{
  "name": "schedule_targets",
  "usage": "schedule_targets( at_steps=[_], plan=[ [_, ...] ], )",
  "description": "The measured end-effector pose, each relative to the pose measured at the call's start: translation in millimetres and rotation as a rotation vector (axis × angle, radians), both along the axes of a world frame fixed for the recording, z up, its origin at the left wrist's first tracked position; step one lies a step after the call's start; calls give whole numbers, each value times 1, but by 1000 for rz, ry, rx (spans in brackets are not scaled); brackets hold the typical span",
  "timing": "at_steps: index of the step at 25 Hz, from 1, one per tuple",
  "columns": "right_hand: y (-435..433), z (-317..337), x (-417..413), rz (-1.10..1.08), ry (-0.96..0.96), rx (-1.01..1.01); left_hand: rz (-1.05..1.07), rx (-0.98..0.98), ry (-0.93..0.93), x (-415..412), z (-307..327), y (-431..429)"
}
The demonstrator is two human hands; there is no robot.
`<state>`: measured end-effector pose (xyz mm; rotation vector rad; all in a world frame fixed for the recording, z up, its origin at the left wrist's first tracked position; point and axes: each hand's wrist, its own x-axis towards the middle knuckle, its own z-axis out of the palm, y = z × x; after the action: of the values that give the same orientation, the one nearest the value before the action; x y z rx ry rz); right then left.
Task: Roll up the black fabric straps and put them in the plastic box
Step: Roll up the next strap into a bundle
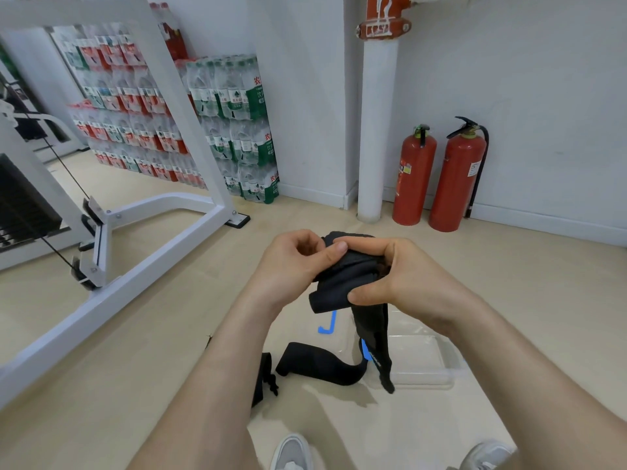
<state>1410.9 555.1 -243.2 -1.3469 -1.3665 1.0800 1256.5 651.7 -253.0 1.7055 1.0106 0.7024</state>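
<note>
Step in hand: rolling, mid-wind. The held strap point(342, 266) is bunched into a loose roll, up in the air between both hands, and not yet finished.
Left hand: the left hand point(291, 262) pinches the near end of the roll, thumb pressed on top, fingers curled in.
Right hand: the right hand point(390, 276) wraps the other side, thumb underneath, fingers closed over the fabric.
Loose tail: a long tail point(376, 337) hangs straight down, its tip dangling over the plastic box point(424, 364) on the floor.
Next move: by my read, the tail needs winding up tight so the roll doesn't spring open, then it goes down into the box (which looks bare inside, though clear plastic is hard to read).
Waiting: a curved strap point(319, 364) and a folded strap point(263, 378) lie on the floor, just left of the box.
Around: blue tape mark point(327, 325) beyond the box, fire extinguishers point(414, 178) at the wall, white machine frame point(163, 239) to the left, water bottle packs point(234, 130) behind it.
In the way: nothing sits between hands and box.
</note>
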Motion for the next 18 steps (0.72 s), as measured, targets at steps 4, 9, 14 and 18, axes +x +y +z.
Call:
schedule_targets(
  at_steps=[4, 9, 14, 18],
  plan=[
    [0, -2, 1, -26, -26, 7, 41, -115, -49, 2, 0, 5],
    [0, -5, -1, -42, 46, -24, 37, -190, -105, -1, 2, 6],
    [4, -9, 0, 6, 287, -41, 42, -303, -262, -2, 8, 2],
    [7, -10, 0, -18, 351, -45, -123, -296, -351, -12, 10, 4]
  ],
)
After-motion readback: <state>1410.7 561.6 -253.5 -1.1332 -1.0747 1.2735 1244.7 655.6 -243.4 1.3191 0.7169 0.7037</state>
